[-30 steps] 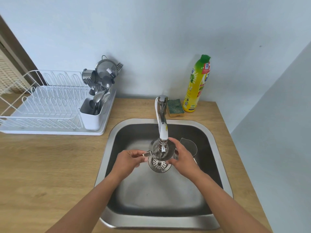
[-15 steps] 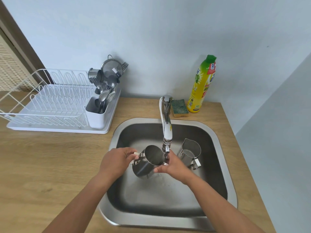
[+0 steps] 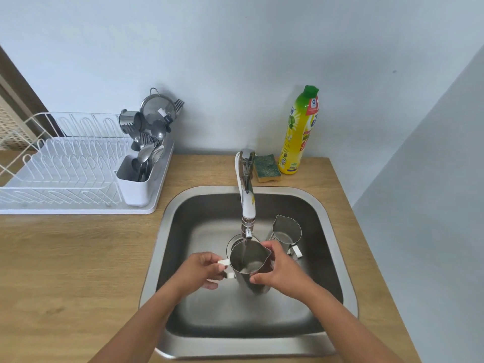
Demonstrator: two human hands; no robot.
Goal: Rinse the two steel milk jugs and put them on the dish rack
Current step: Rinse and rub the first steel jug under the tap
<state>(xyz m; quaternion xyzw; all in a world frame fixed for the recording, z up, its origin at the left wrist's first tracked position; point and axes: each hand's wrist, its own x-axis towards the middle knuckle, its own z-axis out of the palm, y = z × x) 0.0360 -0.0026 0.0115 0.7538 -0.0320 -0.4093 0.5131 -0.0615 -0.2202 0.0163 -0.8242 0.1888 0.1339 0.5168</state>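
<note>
A steel milk jug point(image 3: 248, 263) is held upright under the tap point(image 3: 247, 203), and a thin stream of water runs into it. My left hand point(image 3: 201, 271) grips its white-tipped handle on the left. My right hand point(image 3: 280, 268) wraps the jug's right side near the spout. A second steel milk jug point(image 3: 285, 231) stands upright in the sink point(image 3: 337, 258) to the right, untouched. The white dish rack point(image 3: 65, 171) sits on the counter at the left, its slots bare.
A white cutlery holder point(image 3: 136, 182) with spoons, forks and a strainer stands at the rack's right end. A green sponge point(image 3: 267, 167) and a yellow dish soap bottle point(image 3: 300, 132) stand behind the sink. The wooden counter point(image 3: 78, 258) stretches left of the sink.
The jug was tilted with its mouth toward me half a second ago; now it is upright under the tap with water running in. Both hands stayed on it.
</note>
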